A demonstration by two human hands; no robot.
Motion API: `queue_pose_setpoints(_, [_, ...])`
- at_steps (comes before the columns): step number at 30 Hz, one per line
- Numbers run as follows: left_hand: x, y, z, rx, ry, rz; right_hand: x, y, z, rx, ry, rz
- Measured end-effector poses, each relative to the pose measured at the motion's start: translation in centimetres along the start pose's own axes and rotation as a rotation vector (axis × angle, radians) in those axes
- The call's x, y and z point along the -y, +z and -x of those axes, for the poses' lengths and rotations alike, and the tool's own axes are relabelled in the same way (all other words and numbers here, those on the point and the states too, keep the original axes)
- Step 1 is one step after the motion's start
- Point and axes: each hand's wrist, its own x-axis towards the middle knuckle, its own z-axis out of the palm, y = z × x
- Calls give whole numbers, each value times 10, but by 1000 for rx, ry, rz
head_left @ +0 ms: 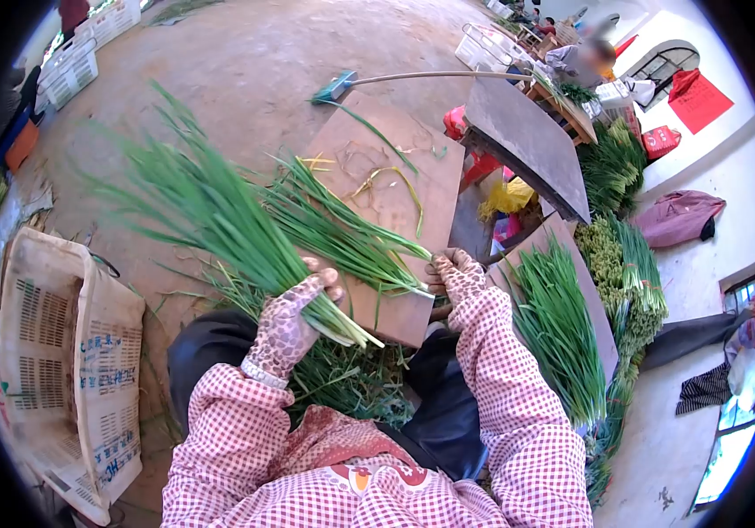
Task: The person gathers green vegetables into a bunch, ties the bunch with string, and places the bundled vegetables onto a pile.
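Observation:
My left hand point(294, 321), in a patterned glove, is closed around a thick bunch of long green leaves point(210, 207), pale stem ends toward me. In the same kind of glove, my right hand point(457, 275) pinches the pale stem ends at the right of a smaller pile of green leaves point(333, 224). That pile lies on a brown board point(395, 312) before my knees. Yellowed leaves point(408, 189) and thin roots are scattered on the board's far part. More green leaves point(553, 326) lie on a second board at my right.
A white plastic crate point(43, 343) stands at the left. Loose leaves point(342, 383) lie between my legs. Beyond the board are a broom point(338, 86) and a dark tabletop point(527, 132). Green bundles point(611, 167) line the right wall. A person point(584, 62) sits at the back right.

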Motion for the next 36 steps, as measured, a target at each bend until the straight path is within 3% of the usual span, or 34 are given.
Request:
queue_pose_setpoints(1, [5, -4, 0, 13, -49, 5, -4, 3, 9, 16, -21, -158])
queue_pose_setpoints(7, [36, -19, 8, -176, -198, -174, -25, 36, 85, 291, -291, -238])
queue_pose_setpoints(12, [41, -37, 11, -136, -239, -213, -55, 49, 103, 445, -140, -138])
queue_pose_setpoints(15, [36, -35, 14, -76, -250, -427, -50, 50, 100, 433, -114, 119])
queue_pose_setpoints(18, [31, -29, 15, -65, -191, -576, -48, 50, 90, 529, -35, 172])
queue_pose_setpoints(20, [31, -26, 15, -100, -194, -591, -43, 56, 91, 538, 19, 158])
queue_pose_setpoints(22, [31, -30, 12, -151, -173, -638, -46, 62, 89, 485, 101, -124])
queue_pose_setpoints(24, [32, -40, 9, -121, -111, -651, -48, 70, 90, 421, 116, -243])
queue_pose_setpoints(26, [24, -34, 9, -119, 33, -779, -54, 71, 80, 314, 26, -46])
queue_pose_setpoints(28, [6, -27, 9, -35, 383, -1092, -67, 71, 72, 306, -51, -105])
queue_pose_setpoints(29, [-4, -17, 10, -131, 275, -676, -72, 64, 75, 308, -107, 153])
queue_pose_setpoints(30, [-18, -16, 9, -154, 370, -651, -68, 57, 83, 306, -157, 412])
queue_pose_setpoints(31, [-29, -19, 5, -149, 396, -395, -72, 48, 91, 380, -264, 540])
queue_pose_setpoints(32, [-41, -20, 6, -93, 441, -261, -85, 37, 89, 571, -360, 741])
queue_pose_setpoints(33, [-49, -18, 8, -51, 482, -213, -79, 25, 92, 871, -209, 950])
queue_pose_setpoints(34, [-52, -18, 10, -13, 520, -163, -53, 22, 106, 991, 25, 1154])
queue_pose_setpoints(36, [-48, -20, 10, 78, 414, -43, -76, -9, 83, 931, -168, 1129])
